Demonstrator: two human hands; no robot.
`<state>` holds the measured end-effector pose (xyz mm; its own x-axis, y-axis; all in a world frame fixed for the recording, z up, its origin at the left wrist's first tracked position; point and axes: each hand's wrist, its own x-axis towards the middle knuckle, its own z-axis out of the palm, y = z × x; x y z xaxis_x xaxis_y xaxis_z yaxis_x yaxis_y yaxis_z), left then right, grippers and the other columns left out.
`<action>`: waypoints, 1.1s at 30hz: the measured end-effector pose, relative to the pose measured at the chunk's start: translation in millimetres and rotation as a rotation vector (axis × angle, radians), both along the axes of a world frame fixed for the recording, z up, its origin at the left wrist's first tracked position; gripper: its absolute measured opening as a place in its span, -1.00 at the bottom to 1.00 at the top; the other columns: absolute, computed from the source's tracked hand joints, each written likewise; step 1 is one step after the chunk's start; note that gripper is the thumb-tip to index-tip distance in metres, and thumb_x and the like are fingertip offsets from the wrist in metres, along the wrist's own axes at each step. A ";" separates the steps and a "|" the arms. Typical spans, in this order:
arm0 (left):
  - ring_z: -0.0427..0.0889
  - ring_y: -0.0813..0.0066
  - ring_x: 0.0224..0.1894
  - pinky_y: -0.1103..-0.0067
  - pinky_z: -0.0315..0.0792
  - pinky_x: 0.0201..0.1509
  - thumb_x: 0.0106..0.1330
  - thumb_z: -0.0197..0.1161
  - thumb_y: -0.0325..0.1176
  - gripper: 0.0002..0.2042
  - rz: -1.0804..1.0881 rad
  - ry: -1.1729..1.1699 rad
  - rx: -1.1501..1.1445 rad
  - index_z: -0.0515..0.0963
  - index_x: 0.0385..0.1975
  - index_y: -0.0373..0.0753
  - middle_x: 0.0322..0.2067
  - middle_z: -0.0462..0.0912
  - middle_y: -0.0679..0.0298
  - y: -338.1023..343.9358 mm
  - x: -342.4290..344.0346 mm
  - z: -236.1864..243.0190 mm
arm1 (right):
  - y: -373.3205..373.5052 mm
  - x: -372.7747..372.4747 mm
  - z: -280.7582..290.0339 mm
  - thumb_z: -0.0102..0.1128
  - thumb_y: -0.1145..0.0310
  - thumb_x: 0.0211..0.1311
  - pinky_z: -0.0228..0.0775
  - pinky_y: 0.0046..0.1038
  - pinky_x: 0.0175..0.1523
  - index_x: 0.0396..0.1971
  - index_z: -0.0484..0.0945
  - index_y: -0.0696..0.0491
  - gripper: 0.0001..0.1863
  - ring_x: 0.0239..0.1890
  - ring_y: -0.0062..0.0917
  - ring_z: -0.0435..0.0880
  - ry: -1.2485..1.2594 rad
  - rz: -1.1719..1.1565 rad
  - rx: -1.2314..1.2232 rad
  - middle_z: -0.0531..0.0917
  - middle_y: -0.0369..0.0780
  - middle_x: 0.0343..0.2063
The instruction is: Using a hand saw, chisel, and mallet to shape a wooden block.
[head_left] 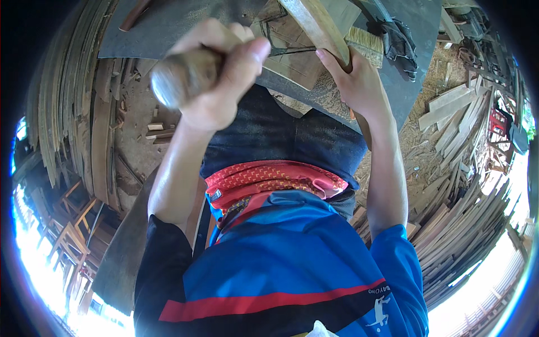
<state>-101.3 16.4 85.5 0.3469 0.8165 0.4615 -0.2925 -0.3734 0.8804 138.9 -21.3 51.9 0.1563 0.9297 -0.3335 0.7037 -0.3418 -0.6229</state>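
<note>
My left hand (219, 73), blurred a little by motion, is closed round the thick wooden handle of a tool (185, 73). The handle's pale, rounded end faces me. From beyond my fist a thin dark metal shaft runs right toward the wood; its exact kind is unclear. My right hand (362, 87) grips a curved wooden piece (320, 28) that slants up to the far edge of view. The right thumb lies along its side, near the tip of the dark shaft. Beneath both hands are flat wooden boards (289, 73) on a dark worktable (219, 14).
Right of my right hand lie a bristle brush (365, 45) and a crumpled dark cloth or glove (400, 48). A curved brown wooden piece (135, 15) rests far left. Long planks (62, 84) stand at left; stacked timber (466, 224) and shavings cover the floor at right.
</note>
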 end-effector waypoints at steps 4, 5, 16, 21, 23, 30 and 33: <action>0.42 0.58 -0.65 0.59 0.30 -0.57 0.33 0.23 -0.65 -0.78 -0.001 -0.153 0.139 0.39 -0.53 -0.28 -0.66 0.49 0.28 0.9 8.4 -5.1 | -0.4 1.1 0.8 0.17 -0.30 0.29 0.53 -0.14 0.05 0.03 0.60 0.20 -0.24 -0.06 0.01 0.73 0.023 0.008 0.025 0.74 0.12 -0.26; 0.38 0.58 -0.67 0.57 0.29 -0.58 0.35 0.21 -0.63 -0.79 -0.024 -0.200 0.028 0.38 -0.51 -0.28 -0.68 0.45 0.30 8.3 5.3 -4.2 | 0.2 1.2 0.6 0.18 -0.29 0.29 0.53 -0.14 0.05 0.02 0.60 0.20 -0.24 -0.06 0.01 0.73 0.011 0.019 0.046 0.73 0.12 -0.26; 0.30 0.61 -0.71 0.57 0.23 -0.61 0.40 0.19 -0.59 -0.79 0.009 -0.302 -0.227 0.39 -0.51 -0.28 -0.72 0.36 0.34 26.9 4.9 0.7 | 3.5 6.5 47.9 0.24 -0.22 0.29 0.56 -0.19 -0.20 -0.16 0.60 0.22 -0.33 -0.31 -0.10 0.77 -0.038 0.088 0.059 0.71 0.09 -0.43; 0.44 0.63 -0.69 0.61 0.29 -0.60 0.33 0.29 -0.57 -0.82 0.172 -0.219 -0.262 0.49 -0.53 -0.30 -0.70 0.50 0.33 17.8 7.2 6.6 | -15.0 2.1 146.0 0.39 -0.02 0.27 0.51 -0.25 -0.42 -0.24 0.54 0.24 -0.47 -0.54 -0.20 0.74 0.118 0.104 0.401 0.68 -0.02 -0.55; 0.50 0.65 -0.64 0.62 0.32 -0.58 0.31 0.31 -0.56 -0.85 0.138 -0.193 -0.302 0.52 -0.50 -0.30 -0.67 0.54 0.34 16.2 4.6 3.7 | -16.5 -6.8 168.0 0.42 0.01 0.26 0.50 -0.23 -0.42 -0.22 0.52 0.23 -0.48 -0.54 -0.18 0.73 0.191 0.124 0.538 0.67 -0.04 -0.57; 0.60 0.65 -0.53 0.64 0.44 -0.49 0.31 0.31 -0.51 -0.95 0.139 -0.089 -0.330 0.61 -0.30 -0.33 -0.52 0.66 0.31 13.2 3.4 -5.0 | -24.6 -26.9 218.1 0.46 0.02 0.21 0.53 -0.21 -0.44 -0.14 0.45 0.18 -0.44 -0.50 -0.06 0.74 -0.257 0.541 0.452 0.66 -0.05 -0.58; 0.55 0.69 -0.55 0.63 0.40 -0.49 0.32 0.33 -0.48 -0.93 0.425 -0.082 0.032 0.59 -0.41 -0.27 -0.56 0.62 0.37 24.2 19.4 -41.2 | -31.7 -36.8 217.0 0.47 -0.01 0.19 0.57 -0.20 -0.48 -0.19 0.40 0.17 -0.43 -0.52 -0.07 0.75 -0.413 0.560 0.374 0.67 -0.07 -0.60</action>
